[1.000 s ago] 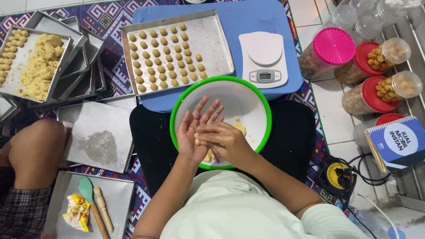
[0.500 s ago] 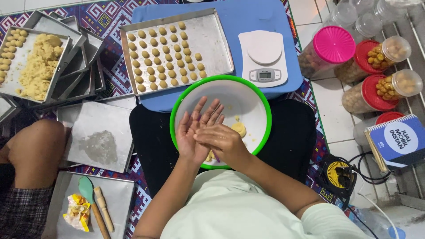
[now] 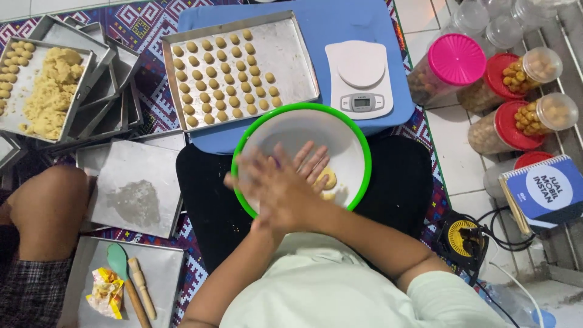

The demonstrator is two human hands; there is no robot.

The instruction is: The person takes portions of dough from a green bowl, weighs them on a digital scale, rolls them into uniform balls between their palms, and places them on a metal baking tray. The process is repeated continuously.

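Observation:
My right hand (image 3: pixel 267 182) lies flat across my left hand (image 3: pixel 313 163), palms pressed together over a white bowl with a green rim (image 3: pixel 359 143). Whatever is between the palms is hidden. The right hand is blurred with motion. A lump of yellow dough (image 3: pixel 328 180) rests in the bowl just beside my left fingers. Behind the bowl, a metal tray (image 3: pixel 294 54) on a blue stand (image 3: pixel 346 21) holds rows of several small dough balls (image 3: pixel 221 79).
A white kitchen scale (image 3: pixel 359 79) stands right of the tray. Stacked trays at the left hold dough (image 3: pixel 51 91). Another person's knee (image 3: pixel 51 206) is at the left, by an empty tray (image 3: pixel 136 188) and a green spatula (image 3: pixel 117 258). Lidded jars (image 3: pixel 452 61) and a notebook (image 3: pixel 540 191) lie right.
My right hand has slid left across my left palm, so more of the left fingers show. The dough lump in the bowl is more exposed.

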